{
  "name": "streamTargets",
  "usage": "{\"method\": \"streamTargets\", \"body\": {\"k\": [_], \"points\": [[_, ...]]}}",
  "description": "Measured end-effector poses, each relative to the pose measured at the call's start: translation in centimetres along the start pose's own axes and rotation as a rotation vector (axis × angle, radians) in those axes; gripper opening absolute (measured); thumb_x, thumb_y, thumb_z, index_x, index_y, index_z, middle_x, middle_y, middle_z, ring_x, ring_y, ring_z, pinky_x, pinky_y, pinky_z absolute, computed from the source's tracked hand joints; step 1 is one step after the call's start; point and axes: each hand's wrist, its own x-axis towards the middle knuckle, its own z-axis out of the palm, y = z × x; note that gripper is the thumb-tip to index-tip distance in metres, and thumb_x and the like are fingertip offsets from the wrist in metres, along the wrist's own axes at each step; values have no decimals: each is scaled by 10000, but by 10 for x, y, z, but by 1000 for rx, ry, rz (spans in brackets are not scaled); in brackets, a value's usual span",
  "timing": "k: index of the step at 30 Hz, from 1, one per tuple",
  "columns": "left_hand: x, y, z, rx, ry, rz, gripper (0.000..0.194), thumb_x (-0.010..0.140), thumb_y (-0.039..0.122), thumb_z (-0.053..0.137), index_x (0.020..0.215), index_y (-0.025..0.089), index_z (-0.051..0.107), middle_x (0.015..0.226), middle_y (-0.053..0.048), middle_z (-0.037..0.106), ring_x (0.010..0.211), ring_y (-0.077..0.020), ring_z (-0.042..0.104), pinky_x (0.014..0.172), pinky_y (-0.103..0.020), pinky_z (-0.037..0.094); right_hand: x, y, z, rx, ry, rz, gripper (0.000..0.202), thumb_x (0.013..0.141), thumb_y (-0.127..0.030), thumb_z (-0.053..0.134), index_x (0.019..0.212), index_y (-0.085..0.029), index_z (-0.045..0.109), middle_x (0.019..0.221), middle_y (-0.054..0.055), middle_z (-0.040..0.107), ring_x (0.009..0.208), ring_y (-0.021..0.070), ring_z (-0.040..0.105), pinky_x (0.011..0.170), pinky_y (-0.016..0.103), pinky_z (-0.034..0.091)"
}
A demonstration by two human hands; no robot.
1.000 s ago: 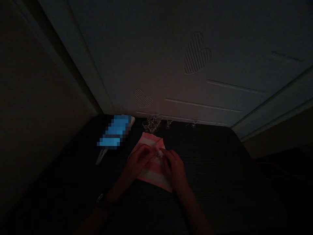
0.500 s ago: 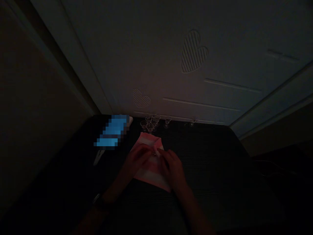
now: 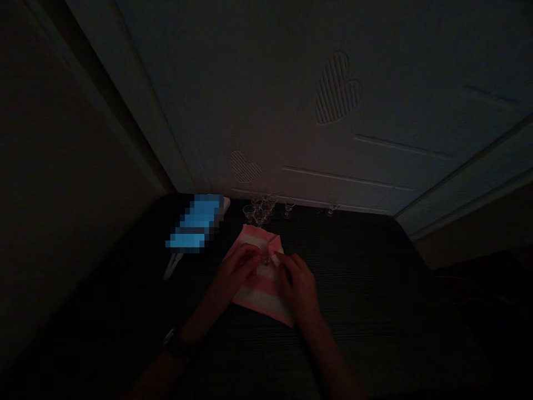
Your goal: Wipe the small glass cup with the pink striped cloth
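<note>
A pink and white striped cloth lies spread on the dark table. Above it my left hand has its fingers closed around a small clear glass, partly hidden by the fingertips. From the other side my right hand pinches a raised fold of the cloth close against the glass. Dim light blurs the fine detail of the fingers.
Several small stemmed glasses cluster behind the cloth. Another stemmed glass stands beside them, and a small glass item is farther right by the wall. At left a lit screen device rests on the table.
The view has shifted slightly, moving the scene a little rightward. My right fingers and the cloth fold have moved slightly, showing more of the glass between my hands.
</note>
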Motion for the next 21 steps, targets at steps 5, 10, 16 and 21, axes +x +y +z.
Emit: {"method": "streamTargets", "body": {"k": [5, 10, 16, 21], "points": [[-1, -2, 0, 7, 7, 13, 178, 780, 323, 518, 852, 174, 585, 797, -13, 588, 669, -140, 537, 587, -241, 426, 0, 0, -1, 5, -7, -1, 330, 839, -127, 417, 1118, -221, 564, 889, 60, 558, 818, 166, 535, 735, 273, 454], [-1, -3, -2, 61, 7, 37, 171, 799, 302, 487, 860, 175, 585, 863, -28, 596, 796, -171, 554, 697, -268, 433, -2, -2, -2, 31, 11, -35, 330, 840, -120, 398, 1115, -204, 559, 885, 60, 562, 837, 172, 527, 760, 292, 446], [-1, -4, -1, 68, -2, 65, 149, 794, 274, 479, 851, 174, 573, 854, -28, 587, 793, -169, 556, 702, -268, 439, -3, -6, -2, 52, -53, -142, 360, 849, -131, 401, 1173, -221, 528, 884, 54, 563, 847, 169, 518, 761, 283, 447], [-1, -6, 0, 76, 2, 42, 167, 792, 282, 475, 882, 177, 568, 865, -30, 590, 779, -168, 562, 652, -256, 446, -1, -3, -2, 21, -23, -38, 330, 859, -145, 395, 1140, -213, 555, 884, 57, 554, 822, 161, 526, 748, 271, 448]]}}
